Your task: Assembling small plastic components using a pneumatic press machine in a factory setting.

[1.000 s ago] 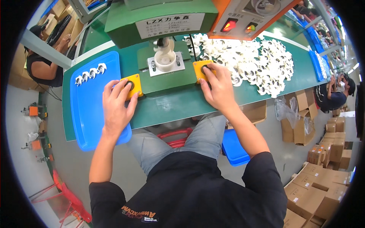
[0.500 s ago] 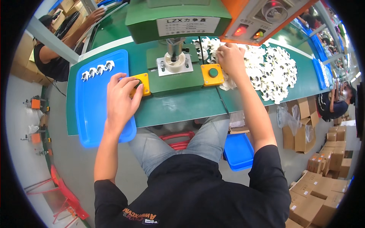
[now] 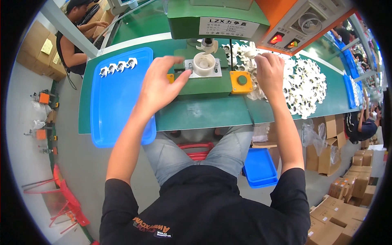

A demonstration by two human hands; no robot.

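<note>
My left hand is beside the green press, thumb and fingers apart with nothing between them and slightly blurred. It partly covers the left yellow button box. Under the ram, a white round fixture sits on a metal plate. A white finned impeller hangs at the ram's tip, above the fixture. My right hand is raised by the pile of white impellers, fingers curled together; whatever they hold is hidden. To its left is the right yellow button box with a green button.
A blue tray on the left holds a row of several impellers. An orange control box with lit switches overhangs the pile. Another person sits at the far left. Blue trays and cardboard boxes stand below the table.
My left hand has left the left button box and moved right toward the fixture. The ram has risen, with an impeller now visible at its tip. My right hand has drawn back from the pile.
</note>
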